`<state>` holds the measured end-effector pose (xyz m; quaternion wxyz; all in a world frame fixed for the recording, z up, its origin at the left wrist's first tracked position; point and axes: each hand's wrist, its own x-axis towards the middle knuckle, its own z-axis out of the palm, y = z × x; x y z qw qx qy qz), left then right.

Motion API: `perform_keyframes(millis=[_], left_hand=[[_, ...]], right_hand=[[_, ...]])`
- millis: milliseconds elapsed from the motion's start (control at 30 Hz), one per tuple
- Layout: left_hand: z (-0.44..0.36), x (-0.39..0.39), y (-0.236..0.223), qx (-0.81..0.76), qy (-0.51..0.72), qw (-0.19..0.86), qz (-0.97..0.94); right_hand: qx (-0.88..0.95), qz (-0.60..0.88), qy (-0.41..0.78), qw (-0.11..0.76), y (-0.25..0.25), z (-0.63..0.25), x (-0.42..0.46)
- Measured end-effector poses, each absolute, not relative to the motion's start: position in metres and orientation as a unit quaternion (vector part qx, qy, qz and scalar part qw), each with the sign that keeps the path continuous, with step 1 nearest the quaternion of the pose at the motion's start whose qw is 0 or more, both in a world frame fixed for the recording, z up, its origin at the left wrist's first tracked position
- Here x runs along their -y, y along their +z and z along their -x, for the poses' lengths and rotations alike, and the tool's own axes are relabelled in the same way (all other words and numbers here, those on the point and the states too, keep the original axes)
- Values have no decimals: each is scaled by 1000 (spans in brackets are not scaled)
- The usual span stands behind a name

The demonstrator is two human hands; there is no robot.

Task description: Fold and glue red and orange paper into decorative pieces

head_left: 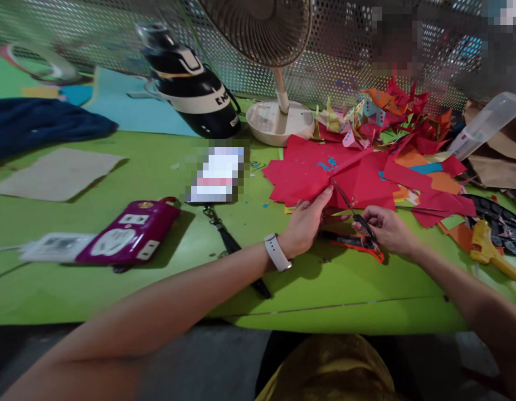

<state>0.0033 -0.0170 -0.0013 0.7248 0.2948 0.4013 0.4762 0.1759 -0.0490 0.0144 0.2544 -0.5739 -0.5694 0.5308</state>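
Note:
My right hand (383, 228) has its fingers through the handles of black-handled scissors (345, 196), whose blades point up and left. My left hand (306, 223), with a pale watch band on its wrist, pinches a narrow piece of red paper (350, 162) by the scissor tips. Whether the blades touch this paper I cannot tell. Behind and beneath lies a spread of red paper sheets (300, 161), with small blue scraps on it. Below my hands, a black and orange tool (345, 239) rests on the green table, partly hidden by my right hand.
Folded colored paper pieces (400, 111) are heaped behind the sheets. A fan (281, 120) and a black bottle (199, 94) stand at the back. A phone (218, 174) and purple power bank-like case (128, 234) lie left. A yellow glue gun (490, 248) lies right.

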Motion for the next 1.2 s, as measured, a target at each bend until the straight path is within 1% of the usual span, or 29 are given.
perform_keyframes(millis=[500, 800, 933, 1067, 1200], left_hand=[[-3, 17, -1, -399, 483, 722, -293], [-2, 15, -7, -392, 480, 724, -305], [-1, 14, -8, -393, 479, 714, -325], [0, 10, -4, -399, 506, 697, -315], [2, 3, -4, -411, 533, 672, -310]], right_hand=[[563, 567, 540, 265, 13, -176, 49], [580, 570, 519, 263, 16, -175, 50], [569, 572, 542, 236, 21, -175, 49], [582, 556, 558, 203, 29, -185, 45], [613, 555, 511, 237, 38, -209, 36]])
